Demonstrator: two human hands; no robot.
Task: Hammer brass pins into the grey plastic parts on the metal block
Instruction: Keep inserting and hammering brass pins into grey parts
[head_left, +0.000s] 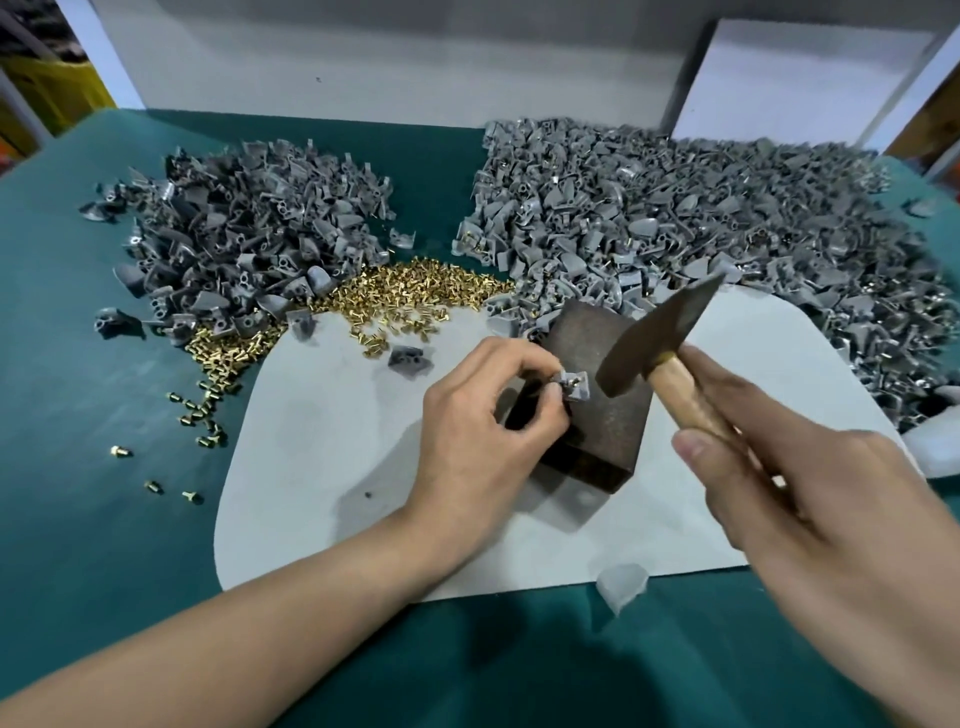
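The stock of grey parts (249, 228), apparently unpinned, lies far left. The brass pins (405, 296) are heaped just right of it, both within reach of our left hand (478, 431). Its fingertips pinch one grey part (574, 387), pin uppermost, on the left edge of the metal block (608, 421) to steady it for the blow. The hammer (654, 332) hangs just above. Our right hand (810, 499) curls round its wooden handle. The finished pile (675, 208) lies far right.

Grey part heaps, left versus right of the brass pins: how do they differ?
The left heap is smaller and looks darker grey. The right heap is larger, paler and spreads far to the right. Some parts in the right heap show brass pins fitted, while the left heap is too unclear to tell. Both border the loose brass pins.
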